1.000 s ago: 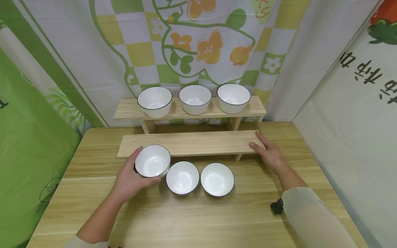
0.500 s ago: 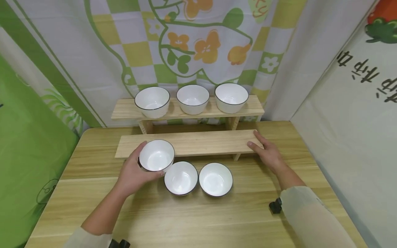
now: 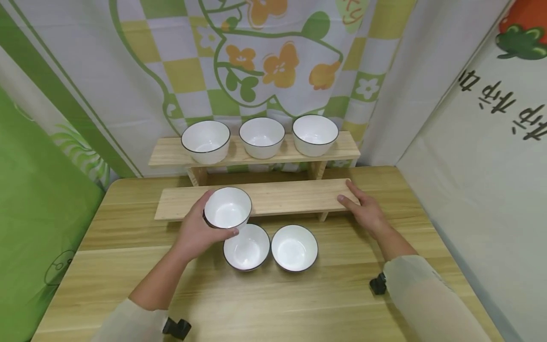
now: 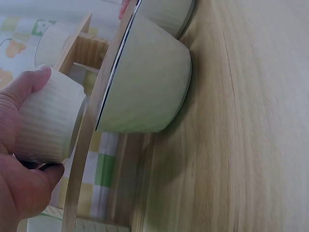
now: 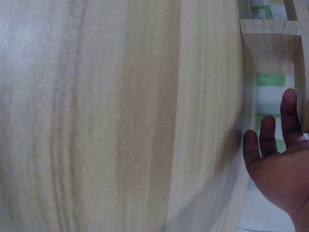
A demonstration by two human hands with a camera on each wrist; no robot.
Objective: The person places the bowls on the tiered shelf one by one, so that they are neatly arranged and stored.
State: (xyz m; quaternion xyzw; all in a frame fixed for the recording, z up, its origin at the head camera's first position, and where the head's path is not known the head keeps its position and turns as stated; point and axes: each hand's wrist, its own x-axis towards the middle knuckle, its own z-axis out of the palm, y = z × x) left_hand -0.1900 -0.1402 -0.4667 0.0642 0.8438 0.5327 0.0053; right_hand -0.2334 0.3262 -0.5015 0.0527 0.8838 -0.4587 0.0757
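Observation:
My left hand (image 3: pixel 201 235) grips a white bowl (image 3: pixel 228 207) with a dark rim, thumb at its near side, fingers around its left. The bowl is over the left part of the lower wooden shelf (image 3: pixel 295 195); whether its base touches the board, I cannot tell. Its ribbed outside (image 4: pixel 48 121) shows in the left wrist view. My right hand (image 3: pixel 368 213) holds the lower shelf's right end, thumb on top. Several of its fingers (image 5: pixel 268 135) reach out below the board in the right wrist view. Two more white bowls, one left (image 3: pixel 246 249) and one right (image 3: pixel 295 248), stand side by side on the table before the shelf.
Three like bowls stand in a row on the raised upper shelf (image 3: pixel 286 153), a left (image 3: pixel 206 140), a middle (image 3: pixel 262 137) and a right one (image 3: pixel 315 134). Both shelves stand at the back of the wooden table (image 3: pixel 273 304), against a printed curtain (image 3: pixel 188 76).
My left hand has carried its bowl up and to the right, from beside the table bowls to over the lower shelf. The right hand stays at the shelf's end. The view shifts slightly.

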